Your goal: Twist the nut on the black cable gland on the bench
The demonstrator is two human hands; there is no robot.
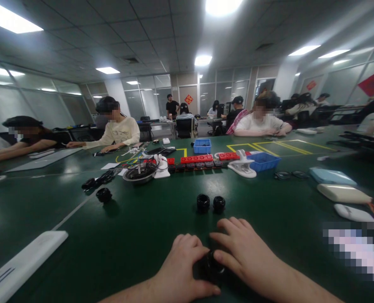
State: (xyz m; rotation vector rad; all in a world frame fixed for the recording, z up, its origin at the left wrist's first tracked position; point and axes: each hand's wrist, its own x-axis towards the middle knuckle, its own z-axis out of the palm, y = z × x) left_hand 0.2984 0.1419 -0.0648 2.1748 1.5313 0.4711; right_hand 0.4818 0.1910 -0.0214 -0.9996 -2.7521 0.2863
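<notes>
— Holding that black round part, where was it exactly?

— It sat low over the green table, right at my near edge, pinched between my two hands. My left hand was curled against its left side, with the thumb lying along the front. My right hand came in from the other side, thumb and forefinger closed on its top, the other fingers spread loose above.

— So neither hand was open?

— No, both were snug on that one piece. My fingers hid most of it, so I couldn't tell how it was made up underneath.

— What made for doing it well?

— I judged it best to brace the body firmly with the left, let only the right fingertips work the top, and hold the piece close to the table so it couldn't roll away.

— And around it?

— Two more black parts stood side by side just ahead. Another black part sat well off to the left, and a white bar lay at the left corner. Other people sat across the table.
</notes>
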